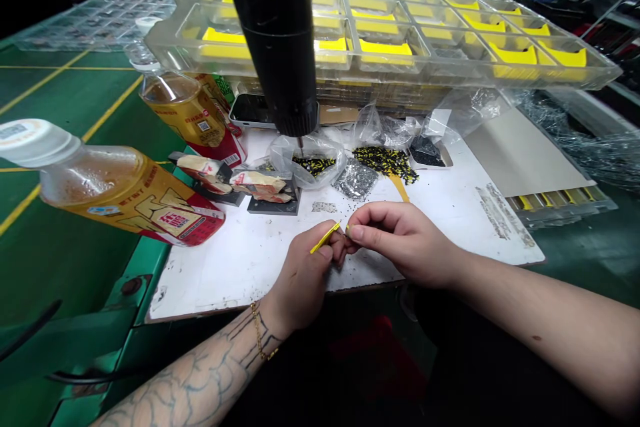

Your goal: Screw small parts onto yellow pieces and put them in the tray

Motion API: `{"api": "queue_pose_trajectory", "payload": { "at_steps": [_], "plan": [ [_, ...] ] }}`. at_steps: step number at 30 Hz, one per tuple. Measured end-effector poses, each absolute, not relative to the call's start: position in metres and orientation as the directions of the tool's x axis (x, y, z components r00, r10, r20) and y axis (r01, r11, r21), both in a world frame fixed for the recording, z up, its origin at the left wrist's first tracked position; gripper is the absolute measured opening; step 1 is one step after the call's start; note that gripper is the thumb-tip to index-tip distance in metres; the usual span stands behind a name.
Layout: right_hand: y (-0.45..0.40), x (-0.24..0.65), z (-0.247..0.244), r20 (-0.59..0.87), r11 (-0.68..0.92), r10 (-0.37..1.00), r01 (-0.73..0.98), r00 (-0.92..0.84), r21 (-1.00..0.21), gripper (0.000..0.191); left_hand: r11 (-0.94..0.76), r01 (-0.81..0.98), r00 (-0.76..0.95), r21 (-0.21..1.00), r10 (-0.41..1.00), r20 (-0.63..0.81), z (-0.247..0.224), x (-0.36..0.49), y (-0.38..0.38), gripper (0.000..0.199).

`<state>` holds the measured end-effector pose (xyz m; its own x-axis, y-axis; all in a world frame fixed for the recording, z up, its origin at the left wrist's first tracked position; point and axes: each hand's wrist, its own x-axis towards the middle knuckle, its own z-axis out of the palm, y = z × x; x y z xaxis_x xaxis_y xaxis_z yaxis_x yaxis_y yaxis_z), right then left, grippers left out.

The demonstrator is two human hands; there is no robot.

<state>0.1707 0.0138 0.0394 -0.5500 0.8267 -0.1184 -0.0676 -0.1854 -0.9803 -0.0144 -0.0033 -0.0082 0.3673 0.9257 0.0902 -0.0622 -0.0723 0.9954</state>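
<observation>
Green worktop (75,260), white sheet (225,267) | left grip (303,273) clenched on thin yellow strip (325,238), lower centre of frame | right grip (400,240) pinched at strip's end, anything held too small to tell | strip seems light, stiff; hold by its edges

The green bench (65,247) carries a white board (215,273) at 6 o'clock, strewn with black-and-yellow parts (386,163), a drink bottle (125,190) at 9 o'clock, and clear plastic trays (430,70) at 12 o'clock.

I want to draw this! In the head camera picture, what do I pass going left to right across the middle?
drink bottle, torn wrappers, plastic bag of black-and-yellow bits, loose black-and-yellow pile, beige board
</observation>
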Motion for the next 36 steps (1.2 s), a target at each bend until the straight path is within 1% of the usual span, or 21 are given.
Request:
{"api": "queue_pose_trajectory", "payload": {
  "at_steps": [2, 8, 18, 22, 27, 36],
  "plan": [
    [0.0137, 0.1704, 0.0389, -0.117, -0.186, 0.827, -0.073, -0.550, -0.980, 0.018, -0.077, -0.058, 0.376, 0.995, 0.922, 0.094, -0.0086, -0.0144, -0.0031, 0.017],
    [0.0135, 0.1696, 0.0376, -0.117, -0.180, 0.831, -0.064, -0.543, -0.982, 0.018, -0.072, -0.141, 0.367, 0.987, 0.922, 0.120, -0.0133, -0.0136, -0.0029, 0.025],
    [0.0132, 0.1707, 0.0360, -0.135, -0.184, 0.833, -0.038, -0.536, -0.982, 0.020, -0.075, -0.092, 0.357, 0.993, 0.929, 0.103, -0.0137, -0.0134, -0.0040, 0.024],
    [0.0138, 0.1701, 0.0362, -0.144, -0.203, 0.827, -0.051, -0.544, -0.978, 0.019, -0.074, -0.102, 0.357, 0.992, 0.928, 0.106, -0.0127, -0.0134, -0.0040, 0.023],
    [0.0143, 0.1710, 0.0368, -0.130, -0.203, 0.819, -0.071, -0.559, -0.977, 0.018, -0.095, -0.035, 0.376, 0.995, 0.921, 0.101, -0.0078, -0.0138, -0.0039, 0.019],
    [0.0146, 0.1713, 0.0366, -0.131, -0.190, 0.826, -0.053, -0.549, -0.980, 0.018, -0.086, -0.074, 0.356, 0.993, 0.928, 0.107, -0.0113, -0.0126, -0.0047, 0.022]
  ]
}}
